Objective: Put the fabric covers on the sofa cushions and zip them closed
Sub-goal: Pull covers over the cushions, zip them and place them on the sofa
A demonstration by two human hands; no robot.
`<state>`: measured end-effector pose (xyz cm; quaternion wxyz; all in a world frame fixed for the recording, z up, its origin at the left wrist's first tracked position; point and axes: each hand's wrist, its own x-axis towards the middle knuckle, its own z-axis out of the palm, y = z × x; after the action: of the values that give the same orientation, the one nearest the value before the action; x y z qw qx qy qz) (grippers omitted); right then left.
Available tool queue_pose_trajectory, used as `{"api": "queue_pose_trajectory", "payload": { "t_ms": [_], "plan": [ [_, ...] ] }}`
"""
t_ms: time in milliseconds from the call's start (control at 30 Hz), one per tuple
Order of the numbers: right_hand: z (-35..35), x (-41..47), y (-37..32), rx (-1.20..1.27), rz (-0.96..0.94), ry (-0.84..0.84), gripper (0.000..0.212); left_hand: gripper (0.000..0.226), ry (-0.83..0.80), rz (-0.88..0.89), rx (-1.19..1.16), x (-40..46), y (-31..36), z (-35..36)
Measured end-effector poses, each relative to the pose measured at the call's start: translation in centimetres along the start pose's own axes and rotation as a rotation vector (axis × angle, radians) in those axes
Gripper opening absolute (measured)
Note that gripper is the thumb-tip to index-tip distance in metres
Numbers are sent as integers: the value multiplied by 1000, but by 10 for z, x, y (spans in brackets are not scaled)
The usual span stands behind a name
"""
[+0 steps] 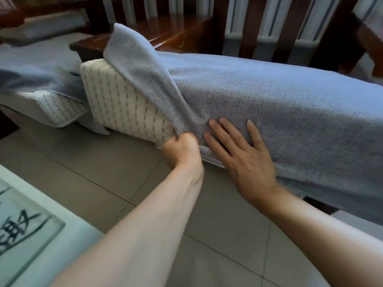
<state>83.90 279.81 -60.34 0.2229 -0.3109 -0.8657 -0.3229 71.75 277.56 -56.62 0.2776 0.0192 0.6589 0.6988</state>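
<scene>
A long sofa cushion lies across the wooden sofa frame, most of it inside a blue-grey fabric cover [269, 104]. Its left end, white foam with dashed stripes [124, 104], sticks out bare. The cover's open end is folded back in a loose flap above that foam. My left hand [182, 148] grips the cover's lower edge at the cushion's front corner, fingers curled into the fabric. My right hand [238, 150] lies flat on the covered front face, fingers spread, just right of the left hand. No zipper shows.
A second cushion [60, 112] with the same striped foam and a blue cover partly on it lies at the left. The dark wooden sofa back [186, 34] runs behind. Grey floor tiles [103, 172] are below, and a glass-topped table [31, 224] sits at the lower left.
</scene>
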Motion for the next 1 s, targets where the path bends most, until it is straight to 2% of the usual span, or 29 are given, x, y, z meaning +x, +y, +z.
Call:
{"api": "queue_pose_trajectory", "payload": {
  "t_ms": [200, 333, 467, 667, 733, 867, 1000],
  "plan": [
    [-60, 82, 67, 7, 52, -62, 46, 35, -18, -103, 27, -24, 116, 50],
    [-91, 134, 113, 3, 129, -67, 46, 11, -55, -205, 151, -37, 185, 87],
    [-104, 183, 159, -6, 213, -72, 45, 17, -100, -188, 261, -35, 240, 136],
    [-97, 256, 241, 52, 305, -38, 43, 14, -210, -171, 334, -21, 311, 230],
    [-90, 282, 270, 67, 348, -43, 40, 21, -278, -217, 338, -18, 336, 262],
    [-76, 324, 314, 109, 392, -69, 39, 9, -391, -339, 352, -13, 376, 319],
    [-58, 359, 364, 131, 396, -101, 39, 20, -418, -282, 339, 3, 392, 375]
  ]
}}
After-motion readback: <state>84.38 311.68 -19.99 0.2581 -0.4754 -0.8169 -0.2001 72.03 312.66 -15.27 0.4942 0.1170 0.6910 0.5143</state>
